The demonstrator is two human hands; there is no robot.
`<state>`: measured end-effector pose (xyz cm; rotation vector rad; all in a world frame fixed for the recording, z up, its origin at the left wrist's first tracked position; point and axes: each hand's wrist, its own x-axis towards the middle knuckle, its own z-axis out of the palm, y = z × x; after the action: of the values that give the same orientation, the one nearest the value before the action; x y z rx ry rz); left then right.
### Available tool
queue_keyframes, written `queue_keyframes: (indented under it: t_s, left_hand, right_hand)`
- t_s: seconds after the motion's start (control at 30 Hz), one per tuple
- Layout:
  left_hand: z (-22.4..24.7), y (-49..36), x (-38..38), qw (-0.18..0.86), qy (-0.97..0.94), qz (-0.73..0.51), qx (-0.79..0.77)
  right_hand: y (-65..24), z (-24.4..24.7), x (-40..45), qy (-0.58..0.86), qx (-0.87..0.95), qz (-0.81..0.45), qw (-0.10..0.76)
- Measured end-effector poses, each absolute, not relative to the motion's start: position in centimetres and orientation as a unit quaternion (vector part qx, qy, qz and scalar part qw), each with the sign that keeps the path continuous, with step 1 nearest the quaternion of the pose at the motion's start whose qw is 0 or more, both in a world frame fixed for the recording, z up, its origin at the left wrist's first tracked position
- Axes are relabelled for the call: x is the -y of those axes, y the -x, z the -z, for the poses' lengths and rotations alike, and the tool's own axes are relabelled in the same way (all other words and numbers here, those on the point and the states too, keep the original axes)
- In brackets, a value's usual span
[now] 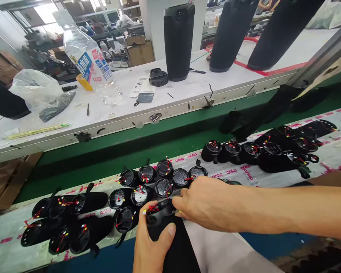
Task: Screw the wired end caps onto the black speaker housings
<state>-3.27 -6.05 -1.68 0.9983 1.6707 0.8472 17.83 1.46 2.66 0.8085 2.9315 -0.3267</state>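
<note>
A black cylindrical speaker (179, 250) leans in front of me, its open end up and tilted away. My left hand (152, 240) is closed round it near the top, thumb on the near side and fingers on the left. Red wires (152, 208) with a small white connector stick out of the opening by my left fingers. At the right of the rim, my right hand (200, 203) has its fingers pinched together; whatever they grip is hidden behind them. Just beyond the hands stand several similar open speakers (163, 187), with red wires showing at their tops.
More speakers lie on their sides (88, 239) at left and stand or lie at right (233, 149) on the taped bench (5, 248). A white shelf (125, 117) behind holds a plastic bottle (93, 64), a clear bag (39, 91), a black cap (158, 77) and tall black speakers (179, 41).
</note>
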Motion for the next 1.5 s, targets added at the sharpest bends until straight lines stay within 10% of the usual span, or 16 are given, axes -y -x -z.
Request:
queue_keyframes:
  t_s: [0.83,1.2,1.5]
  left_hand:
    - [3.1,3.2,5.4,0.561,-0.369,-0.360,-0.647]
    - [4.7,4.1,6.0,0.613,-0.241,-0.465,-0.591]
    - [5.8,5.4,6.7,0.707,-0.223,-0.455,-0.493]
  right_hand:
    - [-17.7,-1.9,-2.4,-0.297,-0.939,0.163,0.064]
    - [-18.0,-0.2,-2.1,-0.408,-0.842,0.330,-0.127]
    - [-17.3,-0.8,-1.8,-0.435,-0.782,0.435,-0.096]
